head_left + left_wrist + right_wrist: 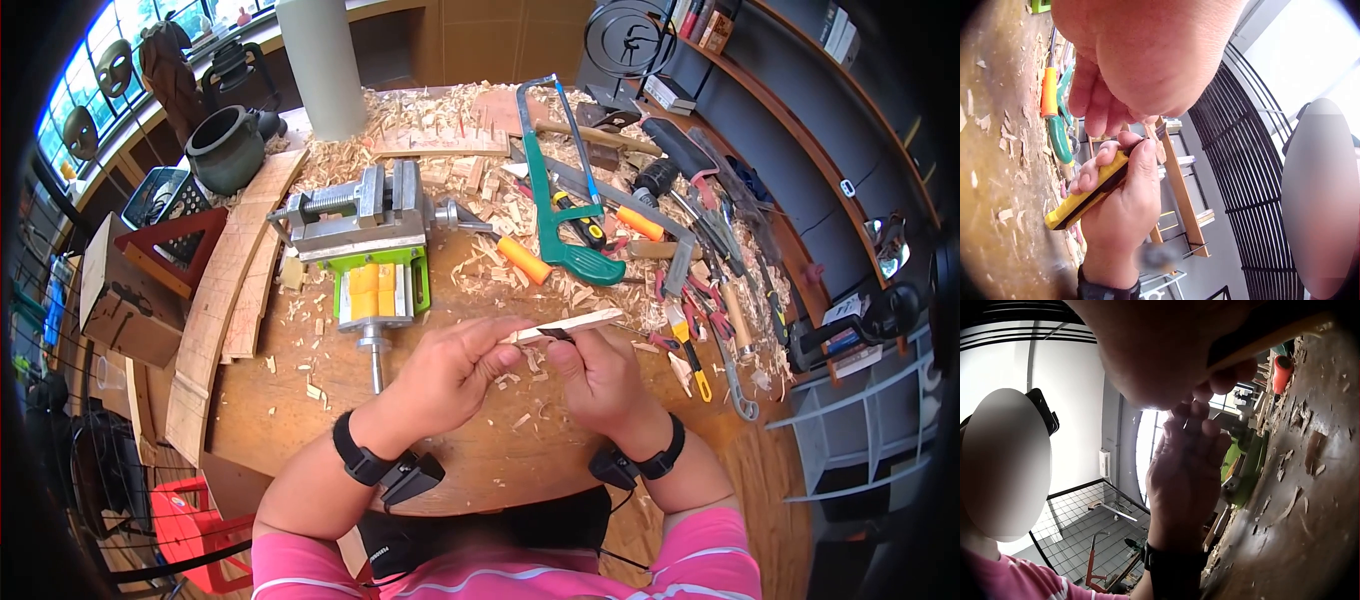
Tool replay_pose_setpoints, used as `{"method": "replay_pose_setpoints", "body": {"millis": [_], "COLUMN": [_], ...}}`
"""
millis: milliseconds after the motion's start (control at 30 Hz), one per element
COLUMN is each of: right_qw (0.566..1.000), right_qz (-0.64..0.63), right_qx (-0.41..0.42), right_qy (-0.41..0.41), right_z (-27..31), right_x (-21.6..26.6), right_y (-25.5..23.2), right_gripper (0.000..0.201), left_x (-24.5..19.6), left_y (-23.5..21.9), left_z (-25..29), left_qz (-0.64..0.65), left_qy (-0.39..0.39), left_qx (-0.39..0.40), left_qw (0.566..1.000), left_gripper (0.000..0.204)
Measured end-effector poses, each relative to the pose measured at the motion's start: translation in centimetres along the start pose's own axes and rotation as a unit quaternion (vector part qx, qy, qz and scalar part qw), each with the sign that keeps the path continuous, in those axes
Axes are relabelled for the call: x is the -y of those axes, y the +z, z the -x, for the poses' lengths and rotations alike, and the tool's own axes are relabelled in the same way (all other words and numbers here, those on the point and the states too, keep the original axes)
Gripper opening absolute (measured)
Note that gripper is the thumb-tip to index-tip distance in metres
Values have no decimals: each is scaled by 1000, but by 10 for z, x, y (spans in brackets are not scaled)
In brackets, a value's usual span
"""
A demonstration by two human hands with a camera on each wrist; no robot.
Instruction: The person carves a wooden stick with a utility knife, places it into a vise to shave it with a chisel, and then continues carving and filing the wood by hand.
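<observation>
My left hand (455, 365) pinches the near end of a pale, narrow wood strip (592, 320) above the workbench. The strip points to the right, past my other hand. My right hand (602, 382) grips a yellow and black utility knife (1088, 195), its fingers wrapped around the handle and the thumb up by the blade. In the head view the dark blade (556, 334) lies against the strip, between the two hands. Most of the knife handle is hidden there, while the left wrist view shows it plainly. The left hand (1185, 465) meets the right one in the right wrist view.
A metal vise (350, 225) on a green base stands behind the left hand. Beyond the right hand lie a green hacksaw (545, 190), an orange-handled tool (524, 260) and several other hand tools. Wood shavings litter the workbench (300, 420); long planks (225, 310) lie at left.
</observation>
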State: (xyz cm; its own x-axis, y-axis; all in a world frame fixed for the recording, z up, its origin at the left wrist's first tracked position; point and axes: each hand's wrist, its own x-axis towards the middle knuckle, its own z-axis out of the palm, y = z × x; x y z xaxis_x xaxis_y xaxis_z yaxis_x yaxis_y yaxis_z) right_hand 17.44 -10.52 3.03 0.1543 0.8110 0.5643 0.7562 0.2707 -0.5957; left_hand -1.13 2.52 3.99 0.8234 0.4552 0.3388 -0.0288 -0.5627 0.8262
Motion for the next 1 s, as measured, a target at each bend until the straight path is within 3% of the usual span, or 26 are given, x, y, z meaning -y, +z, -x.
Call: {"method": "replay_pose_setpoints", "body": {"millis": [167, 367, 433, 567, 633, 867, 933, 1000], "right_qw": [999, 996, 997, 998, 999, 992, 996, 993], "right_qz": [-21, -59, -42, -26, 43, 123, -21, -61], "right_qx": [19, 19, 26, 23, 11, -5, 7, 10], "right_qy": [38, 57, 53, 49, 24, -2, 88, 105], "right_z": [0, 2, 2, 3, 3, 1, -1, -2], "right_x": [7, 7, 7, 6, 6, 3, -1, -1], "right_y": [2, 6, 4, 4, 4, 5, 6, 6], "right_gripper": [19, 19, 19, 18, 17, 17, 18, 19], "left_x": [-1, 0, 2, 1, 6, 15, 17, 15], "left_y": [2, 11, 16, 18, 24, 31, 30, 26], "left_z": [3, 7, 8, 7, 7, 7, 7, 6], "left_qz": [36, 200, 269, 291, 353, 404, 403, 391], "left_qy": [-47, -125, -149, -156, -152, -173, -181, -181], "left_qx": [18, 36, 36, 41, 26, 6, 7, 17], "left_qw": [998, 971, 951, 943, 923, 898, 897, 902], "left_gripper": [27, 32, 34, 35, 36, 37, 38, 39]}}
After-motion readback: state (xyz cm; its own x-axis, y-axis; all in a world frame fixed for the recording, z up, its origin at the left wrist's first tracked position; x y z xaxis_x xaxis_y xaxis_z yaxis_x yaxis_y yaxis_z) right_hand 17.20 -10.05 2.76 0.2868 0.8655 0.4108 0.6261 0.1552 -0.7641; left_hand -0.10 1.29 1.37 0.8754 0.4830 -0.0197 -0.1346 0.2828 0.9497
